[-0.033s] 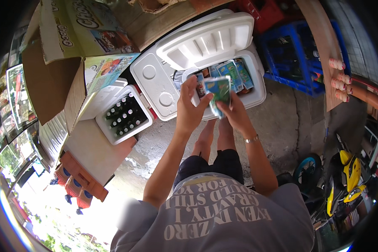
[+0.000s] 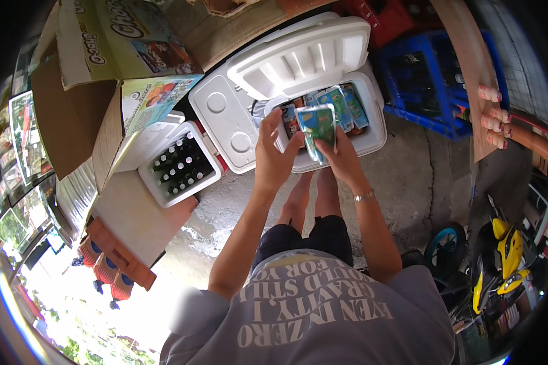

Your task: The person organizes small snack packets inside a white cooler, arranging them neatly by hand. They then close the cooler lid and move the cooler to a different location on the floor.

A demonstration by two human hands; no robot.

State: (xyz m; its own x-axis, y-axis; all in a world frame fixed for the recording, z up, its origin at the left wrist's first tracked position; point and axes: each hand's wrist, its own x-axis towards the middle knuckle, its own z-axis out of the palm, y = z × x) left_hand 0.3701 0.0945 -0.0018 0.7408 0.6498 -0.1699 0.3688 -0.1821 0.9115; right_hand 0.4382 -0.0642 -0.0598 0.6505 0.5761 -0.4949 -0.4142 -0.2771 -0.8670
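Observation:
My right hand (image 2: 346,163) is closed around a blue-and-green drink pack (image 2: 317,125), holding it above the front of an open white cooler (image 2: 371,137). To the left of the pack, my left hand (image 2: 273,149) has its fingers spread and raised. Its thumb tip comes close to the pack's left edge; whether they touch I cannot tell. Inside the cooler lie several drink packs (image 2: 337,104), mostly blue, with some brown ones. The held pack hides part of them.
The cooler's white lid (image 2: 301,58) stands raised behind it. A smaller white cooler (image 2: 210,180) with dark bottles is at left, below a cardboard box (image 2: 91,112). Blue crates (image 2: 417,85) stand at right, beside a ledge with small bottles (image 2: 492,123). A yellow-and-black bike (image 2: 510,249) is lower right.
The drink pack has shifted a little and turned its front more toward me. My two hands keep nearly the same places.

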